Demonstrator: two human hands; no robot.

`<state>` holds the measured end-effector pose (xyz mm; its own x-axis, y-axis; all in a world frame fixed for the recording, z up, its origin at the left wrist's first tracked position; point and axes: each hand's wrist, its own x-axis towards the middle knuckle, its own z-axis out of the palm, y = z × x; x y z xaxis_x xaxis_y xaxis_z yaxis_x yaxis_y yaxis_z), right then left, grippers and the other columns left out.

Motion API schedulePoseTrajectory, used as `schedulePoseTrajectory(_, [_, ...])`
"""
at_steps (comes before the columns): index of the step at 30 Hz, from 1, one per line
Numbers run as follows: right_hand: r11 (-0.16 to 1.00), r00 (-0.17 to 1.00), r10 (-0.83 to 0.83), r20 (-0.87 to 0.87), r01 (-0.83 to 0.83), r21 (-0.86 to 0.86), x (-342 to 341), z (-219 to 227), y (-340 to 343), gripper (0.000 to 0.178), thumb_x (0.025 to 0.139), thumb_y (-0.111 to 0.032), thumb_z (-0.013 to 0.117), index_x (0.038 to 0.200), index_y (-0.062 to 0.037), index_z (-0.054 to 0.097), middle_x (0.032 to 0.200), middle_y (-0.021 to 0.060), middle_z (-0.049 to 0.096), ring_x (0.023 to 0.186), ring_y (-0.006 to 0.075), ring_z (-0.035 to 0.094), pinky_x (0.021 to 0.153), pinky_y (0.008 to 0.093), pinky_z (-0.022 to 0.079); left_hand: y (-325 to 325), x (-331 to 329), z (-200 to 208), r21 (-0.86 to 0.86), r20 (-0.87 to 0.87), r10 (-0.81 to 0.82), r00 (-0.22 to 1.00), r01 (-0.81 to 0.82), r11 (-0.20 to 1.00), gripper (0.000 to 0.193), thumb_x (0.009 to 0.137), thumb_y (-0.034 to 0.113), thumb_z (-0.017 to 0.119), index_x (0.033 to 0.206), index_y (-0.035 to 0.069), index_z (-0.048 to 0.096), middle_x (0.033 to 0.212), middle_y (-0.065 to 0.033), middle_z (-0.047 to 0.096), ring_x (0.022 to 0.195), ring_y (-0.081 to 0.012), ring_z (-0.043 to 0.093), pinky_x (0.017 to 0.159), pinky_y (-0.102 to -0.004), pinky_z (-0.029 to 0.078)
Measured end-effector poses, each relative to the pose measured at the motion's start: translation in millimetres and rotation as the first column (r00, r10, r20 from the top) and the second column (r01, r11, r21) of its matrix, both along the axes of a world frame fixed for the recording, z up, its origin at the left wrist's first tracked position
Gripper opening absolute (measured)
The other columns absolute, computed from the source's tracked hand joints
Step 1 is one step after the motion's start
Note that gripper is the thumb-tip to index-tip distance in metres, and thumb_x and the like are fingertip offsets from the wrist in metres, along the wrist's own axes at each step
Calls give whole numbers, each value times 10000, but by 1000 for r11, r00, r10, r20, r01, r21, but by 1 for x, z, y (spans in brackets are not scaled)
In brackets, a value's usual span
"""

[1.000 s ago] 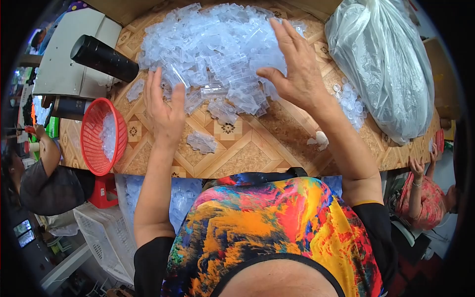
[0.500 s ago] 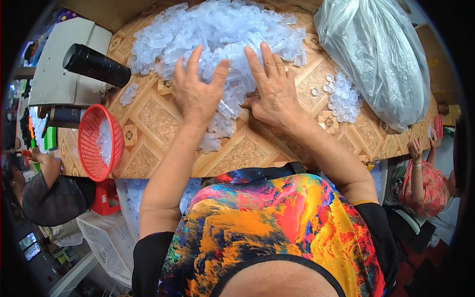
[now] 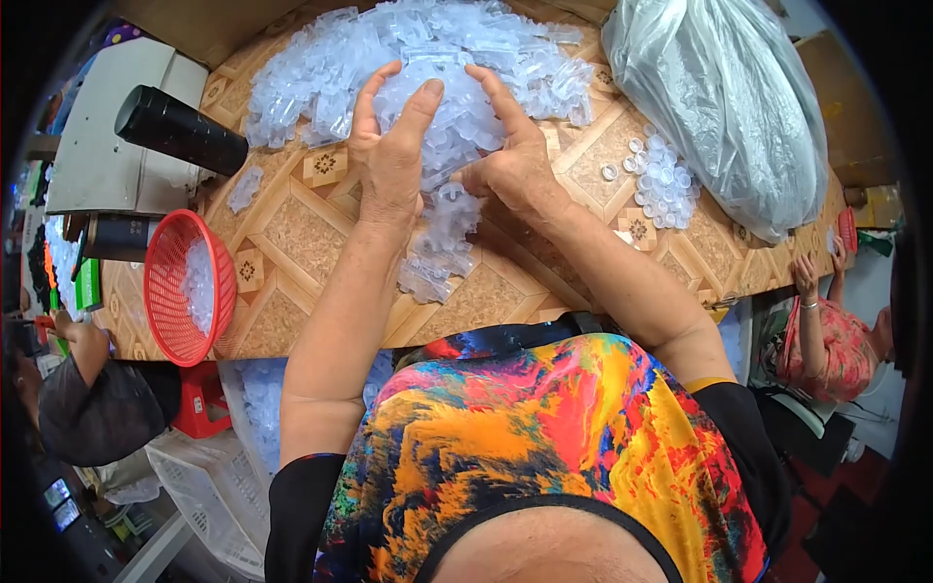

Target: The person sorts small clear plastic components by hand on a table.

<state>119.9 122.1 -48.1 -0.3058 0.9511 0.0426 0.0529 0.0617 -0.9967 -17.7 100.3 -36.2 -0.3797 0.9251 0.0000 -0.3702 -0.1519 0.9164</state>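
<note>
Closer together than before, my left hand point(image 3: 389, 160) and right hand point(image 3: 520, 175) bracket the clear plastic heap point(image 3: 449, 105), left thumb and forefinger spread, right grip impossible to tell, one piece point(image 3: 435, 55) lying crosswise just ahead, equally near both.

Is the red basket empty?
Not empty: the basket holds some pale pieces, with bare red wall showing beside them.
</note>
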Motion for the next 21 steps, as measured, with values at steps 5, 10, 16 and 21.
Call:
schedulePoseTrajectory(5, [1000, 994, -15, -106, 13, -23, 7, 10, -1, 1099, 566, 222, 714, 1519, -253, 444, 1258, 90, 581, 1073, 214, 629, 836, 340, 617, 1, 8, 20, -29, -31, -8, 999, 7, 1000, 536, 847, 151, 811, 1317, 104, 558, 1058, -69, 639, 968, -123, 600, 833, -284, 518])
schedulePoseTrajectory(10, [997, 973, -27, -231, 42, 59, 56, 43, -15, 1112, 540, 220, 730, 1514, -238, 450, 1280, 86, 565, 1077, 214, 629, 860, 349, 624, -10, 57, 66, 93, -10, -128, 992, 129, 987, 531, 843, 136, 811, 1307, 90, 557, 1011, -73, 672, 877, -121, 641, 749, -277, 554])
schedulePoseTrajectory(16, [955, 926, -137, -352, 218, 201, 195, 70, -48, 1154, 514, 185, 731, 1558, -151, 372, 1324, 111, 583, 1083, 214, 655, 851, 313, 602, -11, 197, 90, 228, -263, -154, 952, 217, 949, 488, 803, 222, 857, 1207, 73, 629, 982, -71, 688, 826, -120, 647, 724, -275, 553])
schedulePoseTrajectory(21, [925, 801, -232, -552, 357, 130, 346, 72, -74, 1173, 502, 178, 767, 1548, -194, 387, 1296, 56, 581, 1143, 216, 613, 900, 376, 591, -27, 354, 121, 207, -532, -184, 826, 338, 918, 527, 776, 315, 872, 1185, 58, 661, 934, -74, 683, 802, -134, 632, 698, -296, 538])
